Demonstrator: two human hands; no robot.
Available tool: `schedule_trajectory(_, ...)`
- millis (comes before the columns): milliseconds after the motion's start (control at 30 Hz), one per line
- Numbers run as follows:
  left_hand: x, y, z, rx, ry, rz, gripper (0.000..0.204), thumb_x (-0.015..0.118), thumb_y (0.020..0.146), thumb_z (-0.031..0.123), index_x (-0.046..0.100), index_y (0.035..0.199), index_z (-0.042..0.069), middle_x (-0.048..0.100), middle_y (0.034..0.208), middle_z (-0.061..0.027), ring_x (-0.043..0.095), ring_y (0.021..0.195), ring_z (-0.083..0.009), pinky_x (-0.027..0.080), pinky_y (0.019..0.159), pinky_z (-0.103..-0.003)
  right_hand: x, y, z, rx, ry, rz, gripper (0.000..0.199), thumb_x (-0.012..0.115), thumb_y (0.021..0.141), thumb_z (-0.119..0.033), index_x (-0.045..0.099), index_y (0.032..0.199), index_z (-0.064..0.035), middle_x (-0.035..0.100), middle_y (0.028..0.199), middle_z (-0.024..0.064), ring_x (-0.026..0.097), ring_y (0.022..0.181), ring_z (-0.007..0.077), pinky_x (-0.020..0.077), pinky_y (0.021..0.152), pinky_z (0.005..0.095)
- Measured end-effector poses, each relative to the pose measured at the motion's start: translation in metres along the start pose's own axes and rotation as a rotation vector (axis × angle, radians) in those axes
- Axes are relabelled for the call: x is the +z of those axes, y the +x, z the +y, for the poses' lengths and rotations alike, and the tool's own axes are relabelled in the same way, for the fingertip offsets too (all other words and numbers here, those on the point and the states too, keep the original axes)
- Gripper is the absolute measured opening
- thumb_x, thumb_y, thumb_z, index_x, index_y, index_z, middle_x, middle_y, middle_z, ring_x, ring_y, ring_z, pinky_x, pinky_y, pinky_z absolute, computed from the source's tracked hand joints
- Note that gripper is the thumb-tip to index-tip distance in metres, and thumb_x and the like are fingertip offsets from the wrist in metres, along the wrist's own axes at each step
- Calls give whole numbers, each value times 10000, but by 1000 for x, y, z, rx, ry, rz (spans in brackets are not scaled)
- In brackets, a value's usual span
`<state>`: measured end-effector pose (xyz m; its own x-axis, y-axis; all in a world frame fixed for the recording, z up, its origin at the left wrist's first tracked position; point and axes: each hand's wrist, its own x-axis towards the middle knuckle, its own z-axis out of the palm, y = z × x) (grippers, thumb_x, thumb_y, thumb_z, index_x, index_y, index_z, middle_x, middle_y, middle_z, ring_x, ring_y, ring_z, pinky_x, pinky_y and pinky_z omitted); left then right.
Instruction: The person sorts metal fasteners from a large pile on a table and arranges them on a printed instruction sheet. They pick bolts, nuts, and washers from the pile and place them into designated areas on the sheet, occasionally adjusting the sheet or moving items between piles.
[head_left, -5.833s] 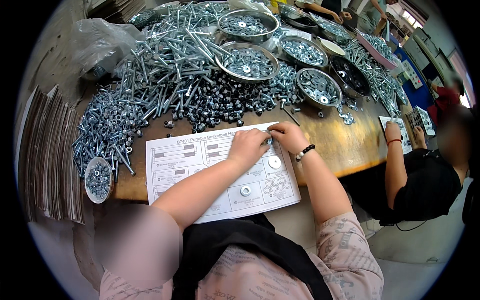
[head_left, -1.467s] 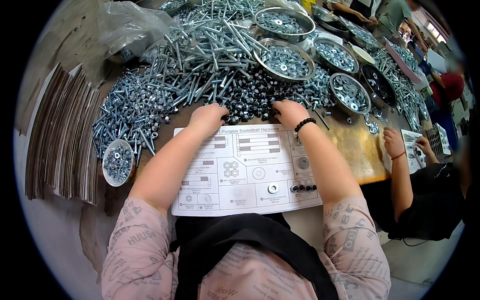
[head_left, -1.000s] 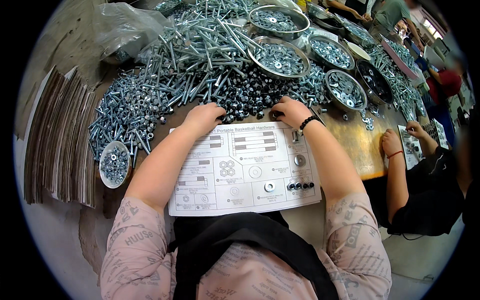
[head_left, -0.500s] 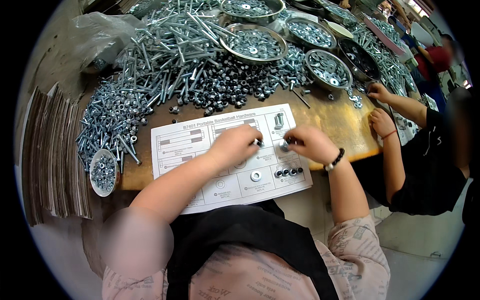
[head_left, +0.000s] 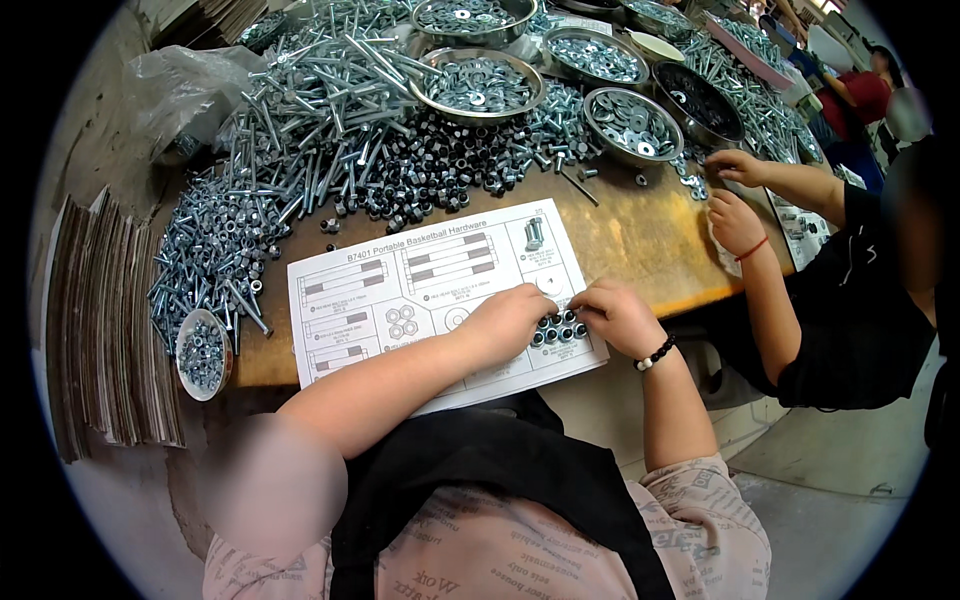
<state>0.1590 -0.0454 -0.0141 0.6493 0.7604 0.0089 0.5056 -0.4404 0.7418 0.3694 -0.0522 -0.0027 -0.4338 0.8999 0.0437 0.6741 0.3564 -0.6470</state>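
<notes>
A printed paper sheet [head_left: 340, 275] with part drawings lies on the table in front of me. Two short rows of lock nuts with dark inserts [head_left: 560, 337] stand on its right part. My left hand [head_left: 507, 322] reaches over the sheet, with curled fingers at the left end of the far row. My right hand [head_left: 617, 318], a beaded bracelet at its wrist, pinches at that row's right end. Both sets of fingertips touch nuts, though the exact grip is partly covered. A few short bolts [head_left: 535, 236] rest on the sheet's upper right square.
Bolts [head_left: 300, 130] heap up behind the sheet, with loose lock nuts [head_left: 425, 165] before them. Steel bowls of washers [head_left: 480, 88] stand farther back. A small bowl of nuts [head_left: 203, 355] sits at left, near stacked cardboard [head_left: 105, 320]. A co-worker's hands [head_left: 737, 215] work at right.
Both hands have come nearer to me and closer together, onto the nuts. One row of nuts showed before; two rows show now. My view has shifted slightly.
</notes>
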Motion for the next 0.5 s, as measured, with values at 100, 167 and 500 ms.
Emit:
schedule_trajectory(100,1,1,0,-25,-12,-24,290,463,768,34,604,1021,43,566,1005,-146,533,976,-316,424,861,-369,1,0,0,-2,4,-1,133,619,722,-63,646,851,-76,578,807,97,565,784,280,462,693,344)
schedule_trajectory(167,0,0,-1,-23,-27,-10,289,463,772,36,605,1024,43,566,1011,-145,532,979,-316,422,864,-370,-1,2,0,-2,-14,0,135,621,725,-66,645,857,-77,575,808,95,566,781,276,462,689,340)
schedule_trajectory(500,-76,-40,-49,-122,81,337,238,501,804,86,595,1013,21,563,951,-139,533,940,-293,431,838,-360,-10,71,-45,-120,-16,-59,145,598,766,-87,630,905,-59,578,824,101,571,776,262,459,684,337)
